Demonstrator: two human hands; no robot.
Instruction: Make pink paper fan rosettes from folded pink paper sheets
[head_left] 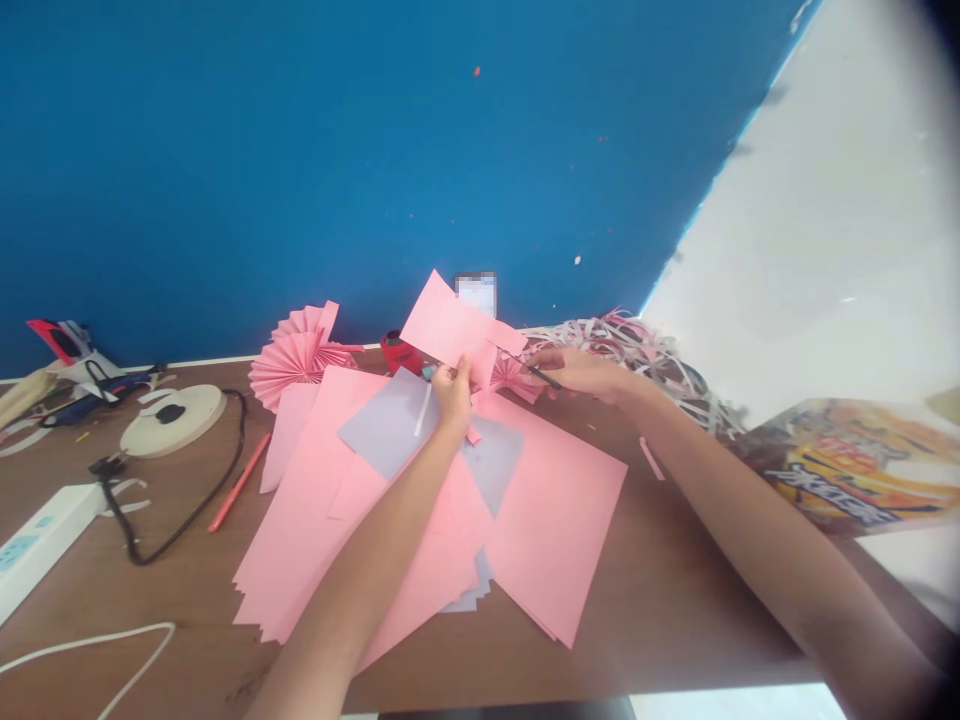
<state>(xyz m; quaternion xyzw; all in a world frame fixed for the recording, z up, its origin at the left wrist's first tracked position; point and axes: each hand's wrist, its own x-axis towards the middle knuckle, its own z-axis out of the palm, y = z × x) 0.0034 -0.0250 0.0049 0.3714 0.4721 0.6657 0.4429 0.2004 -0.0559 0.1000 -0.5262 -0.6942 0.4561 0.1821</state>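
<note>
Head view: brown bench [660,610] along blue wall [337,150]; left hand [454,397] pinches pink sheet [448,322], right hand [566,368] grips scissors [544,378].

No wording is reading clearly: bold, pale lettering is slanting across the printed package [862,465] at right — its characters are blurring beyond certain reading — and the small screen [476,294] against the wall [300,150] is showing only pixelation.

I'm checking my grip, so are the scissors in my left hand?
No, the right hand holds the scissors, while the left hand holds a pink sheet.
</note>
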